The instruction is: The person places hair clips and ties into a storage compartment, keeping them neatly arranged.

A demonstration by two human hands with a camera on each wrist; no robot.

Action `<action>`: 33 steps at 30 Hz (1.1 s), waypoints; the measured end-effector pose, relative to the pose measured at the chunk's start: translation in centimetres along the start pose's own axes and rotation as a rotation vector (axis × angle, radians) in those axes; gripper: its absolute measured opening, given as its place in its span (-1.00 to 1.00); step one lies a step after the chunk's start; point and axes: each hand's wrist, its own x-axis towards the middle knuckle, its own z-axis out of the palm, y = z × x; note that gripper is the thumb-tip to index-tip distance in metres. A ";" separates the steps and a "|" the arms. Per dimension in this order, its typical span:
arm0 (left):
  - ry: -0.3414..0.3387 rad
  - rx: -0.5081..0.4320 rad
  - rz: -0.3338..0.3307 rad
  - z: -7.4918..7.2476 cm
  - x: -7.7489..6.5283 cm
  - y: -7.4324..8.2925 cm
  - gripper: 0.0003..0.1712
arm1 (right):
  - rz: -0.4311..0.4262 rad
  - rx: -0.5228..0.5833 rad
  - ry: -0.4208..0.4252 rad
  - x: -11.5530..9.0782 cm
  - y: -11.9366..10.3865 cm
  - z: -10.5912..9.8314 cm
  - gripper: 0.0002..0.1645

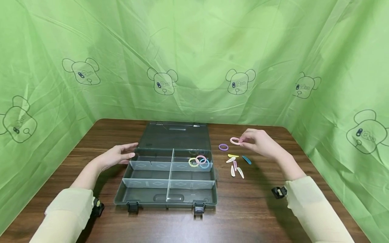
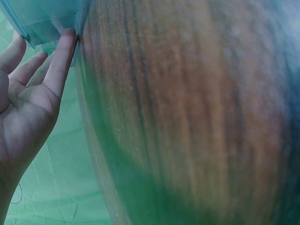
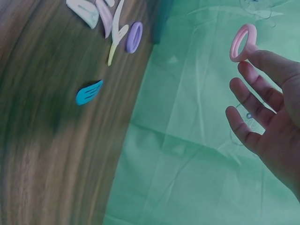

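Note:
My right hand [image 1: 256,142] pinches a pale pink hair tie [image 1: 234,141] between thumb and index finger, raised off the table; in the right wrist view the pink ring [image 3: 243,43] shows clearly with the other fingers spread. A purple hair tie [image 1: 223,147] lies just left of it. My left hand [image 1: 113,157] rests at the left side of the dark, see-through compartment box [image 1: 146,201], its fingers mostly straight and touching the side. In the back right compartment sit several hair ties, among them a yellow one [image 1: 192,162], a pink one and a blue one.
Several snap hair clips lie right of the box, including a blue clip [image 1: 247,160], a yellow clip [image 1: 233,155] and a white clip [image 1: 240,172]. The box's lid [image 1: 176,135] lies back, away from me. A green cloth [image 1: 194,44] surrounds the wooden table [image 1: 243,209].

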 end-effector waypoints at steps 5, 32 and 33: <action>0.004 0.008 -0.007 -0.1 0.0 0.1 -0.20 | -0.031 0.013 0.032 0.6 -1.2 -0.1 -0.88; 0.003 0.011 -0.027 -0.1 0.0 0.0 -0.20 | -0.114 0.112 0.178 3.3 -5.5 2.7 -0.85; 0.004 0.011 -0.027 -0.1 0.0 -0.1 -0.20 | -0.114 0.114 0.178 3.4 -5.5 3.0 -0.85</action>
